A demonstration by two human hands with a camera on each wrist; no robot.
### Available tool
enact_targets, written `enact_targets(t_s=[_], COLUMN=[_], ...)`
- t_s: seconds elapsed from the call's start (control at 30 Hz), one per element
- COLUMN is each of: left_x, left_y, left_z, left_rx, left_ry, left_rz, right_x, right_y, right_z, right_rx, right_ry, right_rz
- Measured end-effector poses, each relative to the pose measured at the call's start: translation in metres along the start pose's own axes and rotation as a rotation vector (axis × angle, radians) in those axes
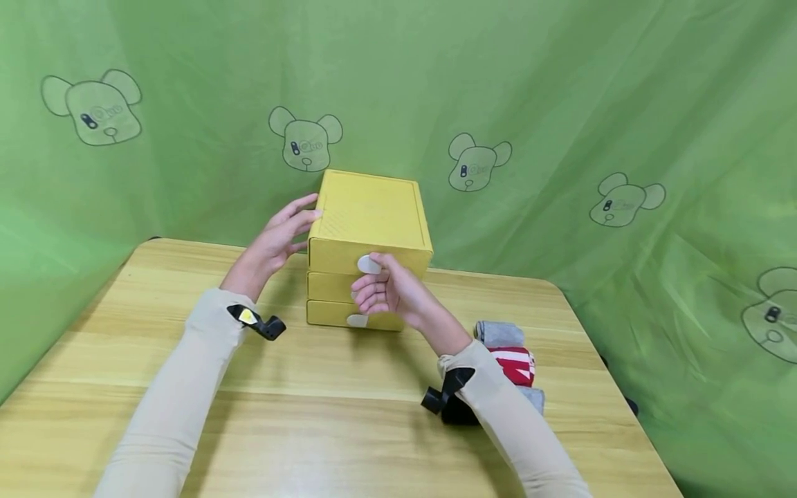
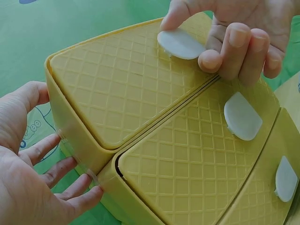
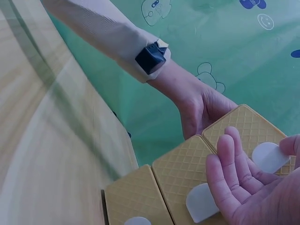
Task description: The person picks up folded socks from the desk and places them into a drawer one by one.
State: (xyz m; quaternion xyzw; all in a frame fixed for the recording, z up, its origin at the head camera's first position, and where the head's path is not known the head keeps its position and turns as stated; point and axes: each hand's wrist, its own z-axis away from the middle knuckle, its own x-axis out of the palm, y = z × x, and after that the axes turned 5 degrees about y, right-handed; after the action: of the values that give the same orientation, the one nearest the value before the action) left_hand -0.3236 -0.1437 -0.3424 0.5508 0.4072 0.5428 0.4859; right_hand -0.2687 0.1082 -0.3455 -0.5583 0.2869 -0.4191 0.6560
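Observation:
A yellow drawer box with three stacked drawers stands toward the back of the table, its fronts waffle-patterned. Each drawer has a rounded white handle; all three drawers are closed in the left wrist view. My left hand rests its spread fingertips against the box's left side. At the front, my right hand has its thumb on the upper edge of the top drawer's handle. The index fingertip sits at the handle's opposite edge, and the other fingers curl in front of the box. The middle drawer's handle is untouched.
Several rolled cloths lie at the right, partly behind my right forearm: a grey roll, a red-and-white one, another grey roll and a black one. A green curtain with bear drawings hangs behind the wooden table.

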Motion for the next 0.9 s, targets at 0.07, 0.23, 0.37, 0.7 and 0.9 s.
enact_targets(t_s=[0.07, 0.23, 0.37, 0.7, 0.9], left_x=[0.0002, 0.0004, 0.0008, 0.0002, 0.0005], left_y=[0.0004, 0.0034, 0.0054, 0.0033, 0.0015], left_z=[0.0002, 0.0005, 0.0007, 0.0002, 0.0004], left_rx=[0.0, 0.006, 0.006, 0.0, -0.007], left_ry=[0.0, 0.011, 0.009, 0.022, 0.011], left_rz=[-0.002, -0.004, -0.004, 0.008, 0.001], right_x=[-0.0008, -0.0027, -0.0039, -0.0038, -0.0035], right_y=[-0.0013, -0.0042, -0.0054, -0.0023, -0.0006], right_z=[0.0, -0.0004, -0.0009, -0.0014, 0.0048], right_rx=[0.005, 0.009, 0.008, -0.003, 0.009], right_ry=[-0.001, -0.011, -0.012, 0.028, 0.08], right_rz=[0.011, 0.046, 0.065, 0.104, 0.203])
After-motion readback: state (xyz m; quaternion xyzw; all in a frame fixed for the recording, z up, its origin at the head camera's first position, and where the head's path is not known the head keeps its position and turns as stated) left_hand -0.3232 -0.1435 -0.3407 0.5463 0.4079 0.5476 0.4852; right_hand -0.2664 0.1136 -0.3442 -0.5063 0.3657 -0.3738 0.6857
